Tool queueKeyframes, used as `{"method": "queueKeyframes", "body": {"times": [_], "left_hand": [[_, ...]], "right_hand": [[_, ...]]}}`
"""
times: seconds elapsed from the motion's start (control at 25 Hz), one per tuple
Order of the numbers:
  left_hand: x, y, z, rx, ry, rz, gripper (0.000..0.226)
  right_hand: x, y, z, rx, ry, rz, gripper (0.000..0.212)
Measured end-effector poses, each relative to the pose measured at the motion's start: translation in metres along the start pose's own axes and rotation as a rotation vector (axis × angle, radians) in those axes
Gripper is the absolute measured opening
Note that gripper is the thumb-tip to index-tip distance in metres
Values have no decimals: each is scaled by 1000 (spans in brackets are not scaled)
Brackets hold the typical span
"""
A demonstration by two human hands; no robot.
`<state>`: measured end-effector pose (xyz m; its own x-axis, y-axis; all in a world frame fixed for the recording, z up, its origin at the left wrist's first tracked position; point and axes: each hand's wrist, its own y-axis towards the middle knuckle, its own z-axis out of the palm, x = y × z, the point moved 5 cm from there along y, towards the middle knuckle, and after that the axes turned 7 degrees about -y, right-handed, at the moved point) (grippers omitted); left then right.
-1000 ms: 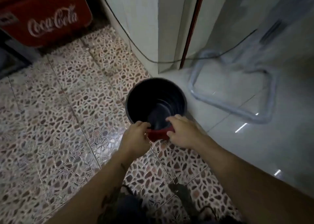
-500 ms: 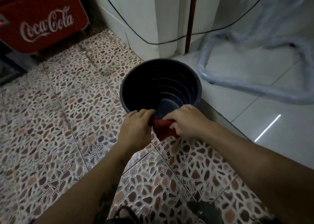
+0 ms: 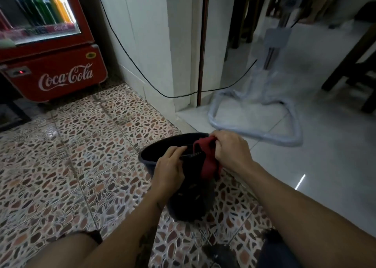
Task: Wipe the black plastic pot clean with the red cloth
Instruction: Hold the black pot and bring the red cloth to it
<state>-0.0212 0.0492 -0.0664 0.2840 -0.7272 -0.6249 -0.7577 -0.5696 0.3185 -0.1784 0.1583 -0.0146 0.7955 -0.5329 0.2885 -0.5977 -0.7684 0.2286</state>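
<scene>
**Fingers of both hands at the rim of the pot**

Fingers [image 3: 218, 138] of the right hand [image 3: 232, 149] are curled tight around the red cloth [image 3: 207, 160], which is bunched at the far rim and hangs down over the pot's near side. The left hand [image 3: 168, 170] grips the near rim of the black plastic pot [image 3: 150, 156], thumb and fingers closed on its edge, wrist bent downward. Both forearms reach forward from the lower frame and converge at the pot. The pot stands on the pebble-patterned floor [image 3: 81, 145], beside the step to the white tiles [image 3: 325, 166]. A red drinks cooler [image 3: 55, 74] stands well apart, upper left.
</scene>
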Motion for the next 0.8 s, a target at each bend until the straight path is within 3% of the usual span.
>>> {"method": "queueKeyframes", "body": {"times": [0.24, 0.44, 0.56, 0.64, 0.72, 0.8], "left_hand": [[-3, -24, -5, -94, -47, -71, 53], [11, -36, 5, -124, -140, -175, 57], [30, -45, 9, -87, -130, -240, 54], [43, -55, 11, -52, -134, -296, 50], [52, -63, 14, -30, -177, -326, 49], [54, -64, 16, -23, -225, -335, 48]], "right_hand": [[-19, -25, -13, -98, 281, 416, 36], [1, -52, 25, 100, 347, 488, 30], [23, -78, 73, 394, 406, 396, 39], [33, -99, 98, 576, 200, 242, 51], [34, -106, 106, 551, -120, 101, 64], [36, -104, 105, 524, -88, 61, 63]]}}
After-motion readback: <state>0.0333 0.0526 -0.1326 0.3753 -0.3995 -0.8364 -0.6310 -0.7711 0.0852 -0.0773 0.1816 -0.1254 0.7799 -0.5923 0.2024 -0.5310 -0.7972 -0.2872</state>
